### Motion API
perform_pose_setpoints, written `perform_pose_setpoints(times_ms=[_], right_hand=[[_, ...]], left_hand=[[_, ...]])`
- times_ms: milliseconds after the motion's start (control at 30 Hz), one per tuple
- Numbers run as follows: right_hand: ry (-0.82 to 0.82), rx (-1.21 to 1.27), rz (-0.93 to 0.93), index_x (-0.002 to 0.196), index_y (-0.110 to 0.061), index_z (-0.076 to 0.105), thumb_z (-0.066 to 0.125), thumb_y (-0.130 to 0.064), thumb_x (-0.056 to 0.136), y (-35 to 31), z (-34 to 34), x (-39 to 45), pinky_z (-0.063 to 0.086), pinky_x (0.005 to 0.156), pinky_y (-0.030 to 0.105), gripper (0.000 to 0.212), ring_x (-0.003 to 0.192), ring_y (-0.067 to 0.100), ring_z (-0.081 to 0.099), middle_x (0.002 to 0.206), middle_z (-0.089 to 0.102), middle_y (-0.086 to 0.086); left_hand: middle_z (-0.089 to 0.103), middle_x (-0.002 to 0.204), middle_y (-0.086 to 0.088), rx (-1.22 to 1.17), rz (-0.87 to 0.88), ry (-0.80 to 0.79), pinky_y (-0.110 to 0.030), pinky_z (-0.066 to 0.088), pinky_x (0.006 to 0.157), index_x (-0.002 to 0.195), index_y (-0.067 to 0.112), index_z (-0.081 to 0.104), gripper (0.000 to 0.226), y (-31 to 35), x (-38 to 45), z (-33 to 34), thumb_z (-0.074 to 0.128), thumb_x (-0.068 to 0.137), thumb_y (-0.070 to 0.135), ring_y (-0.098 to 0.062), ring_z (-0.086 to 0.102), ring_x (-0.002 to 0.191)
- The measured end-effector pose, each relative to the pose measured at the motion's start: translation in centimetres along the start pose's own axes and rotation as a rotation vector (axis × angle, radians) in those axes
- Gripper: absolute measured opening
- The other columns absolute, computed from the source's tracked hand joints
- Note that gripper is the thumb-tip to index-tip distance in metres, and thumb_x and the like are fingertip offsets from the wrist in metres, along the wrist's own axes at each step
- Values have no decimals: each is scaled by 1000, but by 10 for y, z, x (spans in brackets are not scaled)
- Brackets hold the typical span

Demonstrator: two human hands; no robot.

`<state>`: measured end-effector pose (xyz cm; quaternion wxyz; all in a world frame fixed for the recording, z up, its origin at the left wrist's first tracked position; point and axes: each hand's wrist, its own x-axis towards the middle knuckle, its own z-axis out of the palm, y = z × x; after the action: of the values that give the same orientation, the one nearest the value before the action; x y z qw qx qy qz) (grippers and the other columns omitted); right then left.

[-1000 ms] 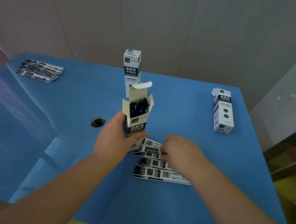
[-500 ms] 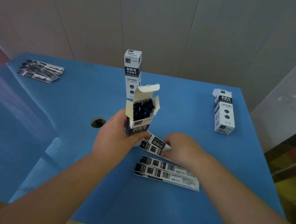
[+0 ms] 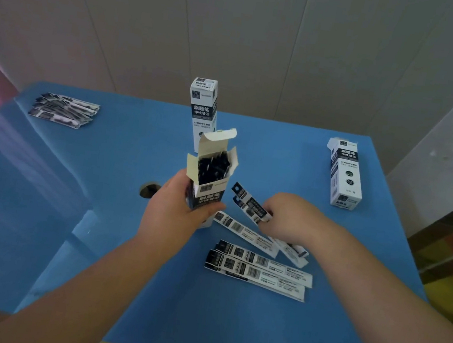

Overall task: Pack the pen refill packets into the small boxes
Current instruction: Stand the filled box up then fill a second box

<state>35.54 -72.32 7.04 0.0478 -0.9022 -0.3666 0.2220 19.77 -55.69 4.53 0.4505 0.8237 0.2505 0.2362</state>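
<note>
**Open box in left hand, two refill packets lifted in right**

Far left on the blue table (image 3: 267, 339), a loose fan of refill packets (image 3: 63, 111) lies flat; their print is too blurred to read. Nearer the middle, a round hole (image 3: 148, 190) in the tabletop is partly hidden behind the left hand.

The left hand (image 3: 176, 211) is wrapped around the lower half of the open box (image 3: 209, 180), thumb across its front face, holding it upright above the table. Its top flaps stand open, and dark packet ends fill the interior; their number cannot be made out. The box's base is covered by the hand. Directly behind it a closed box (image 3: 203, 109) stands upright, its lower part hidden by the open flap.

Right of the open box, the right hand (image 3: 291, 220) pinches what look like two held packets (image 3: 248, 202) at their near end, the far ends raised and angled toward the box, just beside it but not inside. The fingertips are hidden under the hand.

Below that hand, loose packets (image 3: 259, 270) lie flat on the table in an overlapping spread; the upper ones are partly covered by the wrist. Far right, another closed box (image 3: 345, 174) lies flat, well apart from the rest.
</note>
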Motion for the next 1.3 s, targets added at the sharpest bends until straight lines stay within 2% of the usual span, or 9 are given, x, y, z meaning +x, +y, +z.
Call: perform_pose_setpoints(times_ms=[133, 233, 367, 467, 700, 867, 1067, 1233, 1300], right_hand=[[120, 204, -9, 71, -17, 67, 71, -29, 86, 10, -30, -12, 49, 54, 28, 19, 61, 15, 68, 67, 70, -3], [229, 660, -28, 79, -17, 76, 79, -24, 84, 14, -47, -34, 60, 66, 29, 9, 68, 11, 76, 75, 78, -6], [364, 1174, -199, 80, -16, 79, 77, -11, 87, 6, -62, -61, 61, 67, 24, 9, 83, 21, 78, 87, 80, 4], [496, 1301, -344, 82, -14, 79, 75, -13, 89, -9, -74, -71, 62, 69, 25, 8, 87, 22, 78, 91, 80, 6], [722, 862, -254, 80, -26, 76, 77, -33, 87, -52, -79, -66, 63, 62, 42, 10, 67, 7, 75, 77, 77, -17], [712, 716, -223, 77, -23, 74, 77, -38, 87, -73, -70, -52, 43, 41, 12, 18, 54, -2, 62, 70, 69, -26], [644, 588, -246, 64, -27, 66, 78, -40, 86, -74, -66, -43, 36, 41, 8, 28, 47, -5, 54, 53, 62, -16], [492, 275, -241, 95, -22, 72, 72, -44, 88, -79, -57, -36, 51, 65, 27, 24, 81, 13, 63, 86, 67, -5], [475, 361, -277, 93, -30, 69, 74, -48, 84, -77, -65, -42, 50, 64, 19, 20, 79, 1, 62, 86, 68, -14]], left_hand=[[65, 102, 38, 14, -1, -8, -18, 47, 71, 97, 68, 51, 44, -3, 2, 2, 80, 65, 65, 15, 62, 96], [66, 102, 35, 23, -18, -14, -19, 48, 71, 98, 64, 52, 43, -8, 2, 4, 83, 67, 62, 14, 62, 96], [63, 102, 40, 39, -23, -6, -16, 46, 69, 97, 67, 50, 45, -5, 2, 5, 73, 59, 75, 20, 59, 95], [64, 101, 40, 74, -13, -10, -18, 47, 67, 96, 67, 50, 44, -4, 3, 7, 72, 59, 76, 20, 59, 94], [68, 102, 31, 81, 5, -39, -24, 53, 73, 102, 59, 54, 41, -5, 1, 9, 74, 66, 67, 10, 64, 96], [67, 103, 33, 101, 34, -31, -20, 51, 72, 101, 64, 52, 41, -5, -1, 10, 79, 71, 58, 12, 63, 97], [69, 105, 28, 84, 13, -40, -30, 58, 82, 109, 53, 56, 44, -7, -1, 8, 84, 75, 49, 7, 65, 100], [68, 107, 28, 119, 59, -42, -25, 55, 79, 113, 53, 55, 47, -3, -2, 10, 85, 79, 43, 8, 63, 100], [68, 105, 28, 105, 48, -42, -22, 54, 77, 109, 55, 54, 46, -4, -2, 9, 86, 78, 43, 9, 63, 99]])
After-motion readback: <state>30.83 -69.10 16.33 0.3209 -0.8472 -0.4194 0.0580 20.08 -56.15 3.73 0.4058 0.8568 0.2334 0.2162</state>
